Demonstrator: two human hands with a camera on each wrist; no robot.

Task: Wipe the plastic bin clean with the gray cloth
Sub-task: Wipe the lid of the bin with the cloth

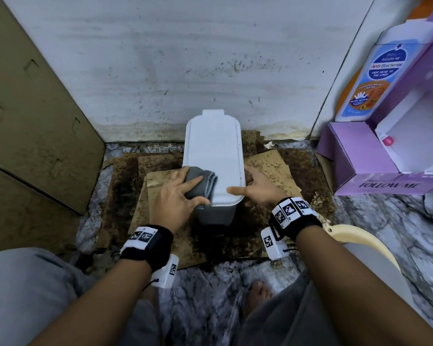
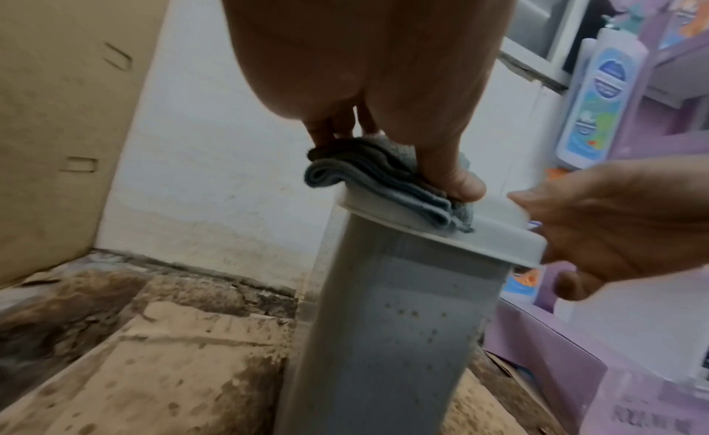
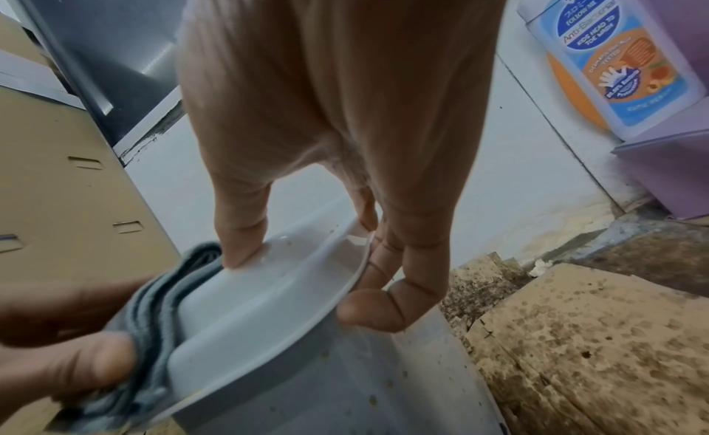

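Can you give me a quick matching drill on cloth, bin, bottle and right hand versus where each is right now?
Things:
1. cloth
2. bin
3. bottle
4. right hand

Places:
A. in the purple box at right
B. standing on stained cardboard
C. folded on the lid, under the left hand
D. thumb on the lid, fingers under its rim

Pairs: 1-C, 2-B, 3-A, 4-D
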